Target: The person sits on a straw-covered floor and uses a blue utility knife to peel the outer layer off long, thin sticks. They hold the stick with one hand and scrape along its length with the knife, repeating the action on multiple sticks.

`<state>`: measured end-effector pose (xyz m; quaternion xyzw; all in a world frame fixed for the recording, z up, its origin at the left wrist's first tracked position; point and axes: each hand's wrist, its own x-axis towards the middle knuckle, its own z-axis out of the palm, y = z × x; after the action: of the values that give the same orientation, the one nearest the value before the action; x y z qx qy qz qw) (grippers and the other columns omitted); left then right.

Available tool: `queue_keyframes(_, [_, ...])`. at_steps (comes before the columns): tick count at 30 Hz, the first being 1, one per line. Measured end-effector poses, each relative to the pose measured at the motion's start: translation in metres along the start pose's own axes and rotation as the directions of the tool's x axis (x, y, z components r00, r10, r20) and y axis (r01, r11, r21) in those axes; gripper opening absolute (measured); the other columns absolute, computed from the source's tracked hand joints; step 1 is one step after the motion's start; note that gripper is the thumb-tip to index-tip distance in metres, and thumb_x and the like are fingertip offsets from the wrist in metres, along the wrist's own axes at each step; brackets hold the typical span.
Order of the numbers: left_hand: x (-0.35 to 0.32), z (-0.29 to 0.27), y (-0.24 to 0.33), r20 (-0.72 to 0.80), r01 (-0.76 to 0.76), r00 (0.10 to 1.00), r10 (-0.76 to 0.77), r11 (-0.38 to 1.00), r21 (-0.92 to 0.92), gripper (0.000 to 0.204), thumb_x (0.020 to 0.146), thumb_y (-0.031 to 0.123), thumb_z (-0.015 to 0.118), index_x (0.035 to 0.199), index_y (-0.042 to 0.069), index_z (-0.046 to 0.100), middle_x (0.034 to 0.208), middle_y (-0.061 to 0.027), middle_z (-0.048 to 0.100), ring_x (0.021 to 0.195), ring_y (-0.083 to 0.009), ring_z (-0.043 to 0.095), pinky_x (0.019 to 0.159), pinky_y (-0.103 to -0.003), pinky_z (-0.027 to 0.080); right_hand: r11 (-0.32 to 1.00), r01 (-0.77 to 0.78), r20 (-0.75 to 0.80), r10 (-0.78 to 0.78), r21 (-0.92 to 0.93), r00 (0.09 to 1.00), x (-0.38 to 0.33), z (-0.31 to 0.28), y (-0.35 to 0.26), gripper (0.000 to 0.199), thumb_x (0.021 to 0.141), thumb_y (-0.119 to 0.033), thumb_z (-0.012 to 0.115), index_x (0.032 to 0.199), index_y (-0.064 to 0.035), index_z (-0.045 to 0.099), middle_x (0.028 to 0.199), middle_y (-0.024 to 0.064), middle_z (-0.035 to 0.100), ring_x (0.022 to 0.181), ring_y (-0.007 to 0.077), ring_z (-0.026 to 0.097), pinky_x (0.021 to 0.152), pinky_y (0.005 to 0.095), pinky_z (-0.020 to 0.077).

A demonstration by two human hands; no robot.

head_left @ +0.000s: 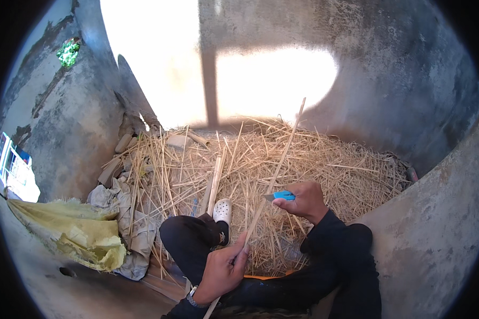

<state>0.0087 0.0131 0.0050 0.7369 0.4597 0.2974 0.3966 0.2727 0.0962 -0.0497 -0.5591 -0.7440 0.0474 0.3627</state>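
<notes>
Closed around a blue cutter (285, 195), the grip of the right hand (307, 201) is being held just right of a long, thin strip (286, 149), which is being pinched by the left hand (226, 270). Its long axis is being slanted forward and rightward, with the blade (269, 197) being pointed leftward at it; whether contact is being made cannot be told.

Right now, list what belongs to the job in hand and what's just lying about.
In the job:
blue-handled knife, in right hand
long pale strip, in left hand

Lying about:
yellow sheeting
crumpled greyish cloth
loose straw-like strips
</notes>
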Motion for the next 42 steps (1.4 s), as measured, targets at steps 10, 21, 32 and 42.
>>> queue_keyframes(10, [-0.014, 0.005, -0.002, 0.134, 0.07, 0.989, -0.058, 0.994, -0.082, 0.035, 0.095, 0.008, 0.054, 0.128, -0.004, 0.055, 0.074, -0.0112, 0.061, 0.071, -0.0047, 0.054, 0.066, -0.023, 0.046, 0.953, -0.262, -0.154, 0.239, -0.149, 0.959, 0.026, -0.028, 0.063, 0.07, 0.084, -0.074, 0.046, 0.05, -0.0138, 0.051, 0.04, 0.0024, 0.04, 0.034, 0.018, 0.042, 0.037, 0.036, 0.0334])
queue_keyframes(21, [-0.025, 0.005, -0.004, 0.118, 0.128, 0.988, -0.1, 0.957, -0.259, 0.036, 0.096, 0.008, 0.054, 0.129, -0.005, 0.053, 0.062, 0.003, 0.046, 0.059, -0.0013, 0.039, 0.051, -0.021, 0.035, 0.95, -0.276, -0.058, 0.27, -0.147, 0.961, 0.019, -0.024, 0.056, 0.07, 0.087, -0.071, 0.044, 0.054, -0.011, 0.055, 0.044, 0.0053, 0.047, 0.038, 0.0195, 0.048, 0.04, 0.0367, 0.0371])
queue_keyframes(32, [-0.046, 0.001, 0.012, 0.205, 0.102, 0.977, -0.062, 0.976, -0.193, 0.025, 0.099, 0.015, 0.051, 0.115, -0.003, 0.057, 0.063, -0.0043, 0.051, 0.059, -0.007, 0.044, 0.056, -0.025, 0.04, 0.776, -0.616, -0.371, 0.537, -0.136, 0.758, 0.037, -0.068, 0.198, 0.08, 0.088, -0.074, 0.035, 0.055, -0.0029, 0.051, 0.053, 0.0148, 0.051, 0.055, 0.0324, 0.055, 0.053, 0.0453, 0.0385])
queue_keyframes(42, [-0.01, 0.004, -0.017, 0.31, 0.435, 0.895, -0.32, 0.473, -0.766, 0.042, 0.103, 0.026, 0.041, 0.128, -0.005, 0.051, 0.053, 0.0045, 0.038, 0.043, -0.0038, 0.033, 0.05, -0.021, 0.034, 0.964, -0.259, 0.083, 0.254, 0.056, 0.964, 0.019, -0.029, 0.031, 0.069, 0.087, -0.069, 0.047, 0.053, -0.0094, 0.055, 0.046, 0.005, 0.049, 0.042, 0.0206, 0.051, 0.045, 0.0384, 0.0404])
